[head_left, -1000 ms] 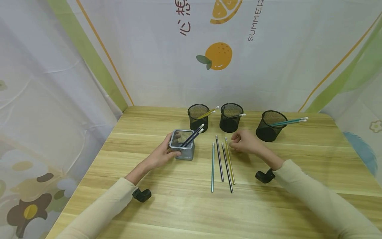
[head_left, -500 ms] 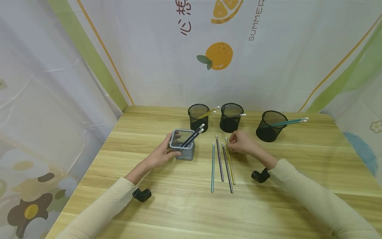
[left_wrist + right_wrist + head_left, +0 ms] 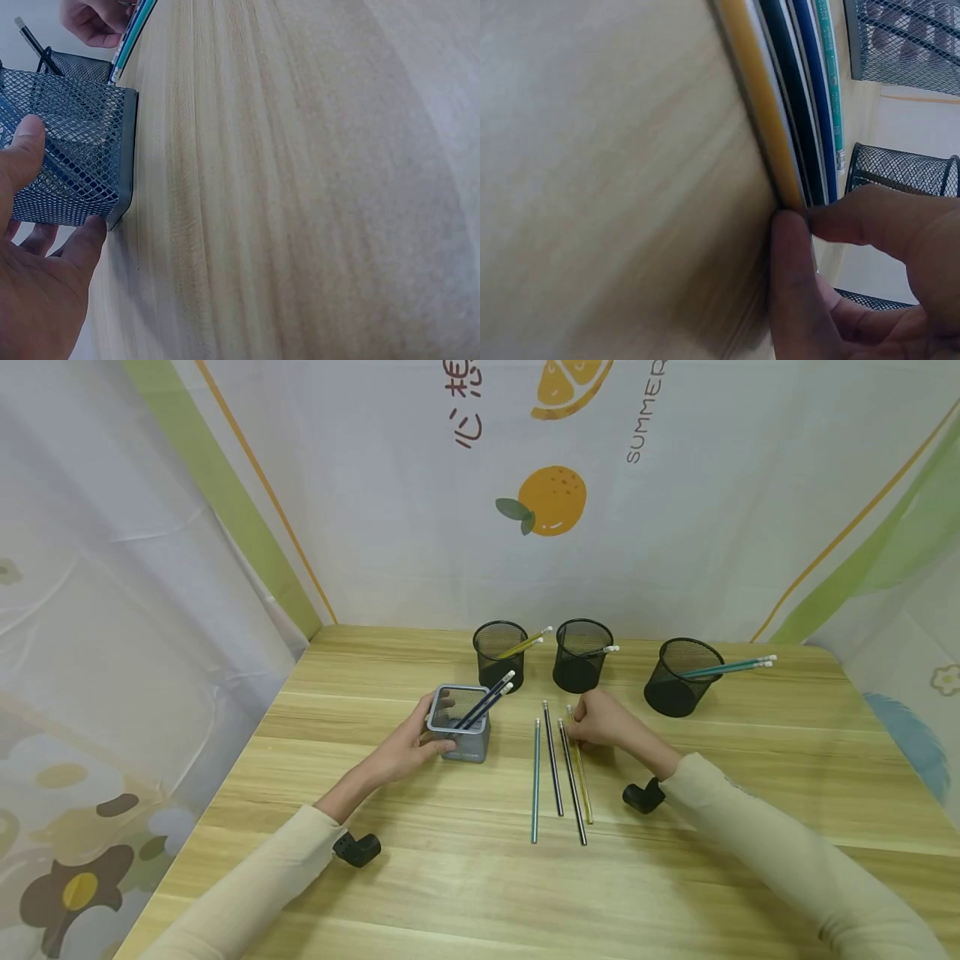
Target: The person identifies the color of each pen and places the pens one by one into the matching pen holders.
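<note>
"Toward the middle of the surface (image 3: 420, 893), what does the right hand (image 3: 609, 724) have?"

"Its fingers (image 3: 793, 259) pinch the yellow pencil (image 3: 585, 791) near the eraser end; the pencil lies on the surface."

"Any others beside it?"

"To its left, side by side: a blackish pencil (image 3: 572, 782), a dark blue pencil (image 3: 553, 760), then a teal pencil (image 3: 536, 781)."

"And the left hand (image 3: 397, 750)?"

"Its fingers grip the square grey holder (image 3: 468, 745), where two dark pencils (image 3: 491, 695) lean. Farther back, three round black holders (image 3: 577, 675) stand in a row, pencils (image 3: 738, 665) poking out of each."
</note>
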